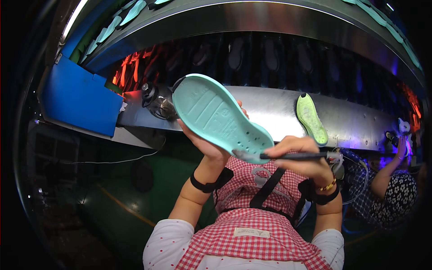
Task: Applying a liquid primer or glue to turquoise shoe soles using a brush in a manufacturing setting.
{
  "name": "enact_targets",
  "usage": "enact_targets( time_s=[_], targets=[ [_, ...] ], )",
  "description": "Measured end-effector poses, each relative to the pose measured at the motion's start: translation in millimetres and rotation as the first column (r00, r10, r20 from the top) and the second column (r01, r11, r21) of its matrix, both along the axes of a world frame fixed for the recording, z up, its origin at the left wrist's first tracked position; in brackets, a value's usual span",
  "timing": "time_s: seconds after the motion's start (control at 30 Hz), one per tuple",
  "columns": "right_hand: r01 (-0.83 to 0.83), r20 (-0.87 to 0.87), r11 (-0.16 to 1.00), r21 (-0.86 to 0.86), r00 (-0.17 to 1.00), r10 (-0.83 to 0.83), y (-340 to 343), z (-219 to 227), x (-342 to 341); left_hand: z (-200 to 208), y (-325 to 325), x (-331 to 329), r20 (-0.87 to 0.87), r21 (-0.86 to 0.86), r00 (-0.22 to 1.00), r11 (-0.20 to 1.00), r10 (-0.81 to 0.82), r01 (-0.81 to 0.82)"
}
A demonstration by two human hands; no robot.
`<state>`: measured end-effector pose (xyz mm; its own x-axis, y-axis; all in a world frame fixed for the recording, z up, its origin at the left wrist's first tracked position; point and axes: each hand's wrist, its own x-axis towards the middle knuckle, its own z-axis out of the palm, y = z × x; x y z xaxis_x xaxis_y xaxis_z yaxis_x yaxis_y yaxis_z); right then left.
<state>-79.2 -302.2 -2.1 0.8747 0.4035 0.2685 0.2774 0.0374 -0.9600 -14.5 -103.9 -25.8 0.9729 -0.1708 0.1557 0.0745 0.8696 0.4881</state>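
Note:
A light turquoise shoe sole (211, 112) is held up in front of me, its inner face with ridges and small holes turned toward me. My left hand (209, 146) grips it from below and behind, the fingertips showing past its right edge. In my right hand (301, 157) is a brush with a black handle (297, 156). Its pale bristles (245, 155) lie against the narrow lower end of the sole; they look smeared by motion. A yellow-green shoe sole (310, 118) lies on the metal ledge beyond my right hand.
A dark-lidded clear jar (158, 102) stands on the metal ledge (263, 105) at the left. Behind it, dark soles hang in rows with red glowing lights. More turquoise soles (133, 12) line the upper shelf. A blue panel (78, 96) is at left; another person (391, 189) works at right.

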Motion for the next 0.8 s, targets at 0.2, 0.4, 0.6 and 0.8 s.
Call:
enact_targets(
  time_s=[0.2, 0.4, 0.6, 0.8],
  targets=[
    [0.005, -0.055, 0.972, 0.237, 0.998, 0.008, -7.2, -1.1, -4.8, 11.0, 4.1, 2.4, 0.013, -0.015, 0.997, 0.997, -0.072, 0.072],
    [-0.098, 0.036, 0.994, 0.058, 0.995, 0.096, -5.2, -5.0, -5.6, 14.2, 7.8, 2.9, 0.019, 0.015, 0.996, 0.996, -0.086, 0.086],
    [0.131, -0.341, 0.880, 0.457, 0.939, 0.037, -1.0, -19.0, -5.4, 35.4, 2.1, -1.7, -0.104, 0.003, 0.992, 0.998, -0.068, 0.069],
    [0.286, -0.490, 0.710, 0.644, 0.867, 0.096, 24.5, -16.0, -8.1, 15.6, -24.5, -42.3, -0.180, -0.016, 0.970, 0.987, -0.160, 0.160]
  ],
)
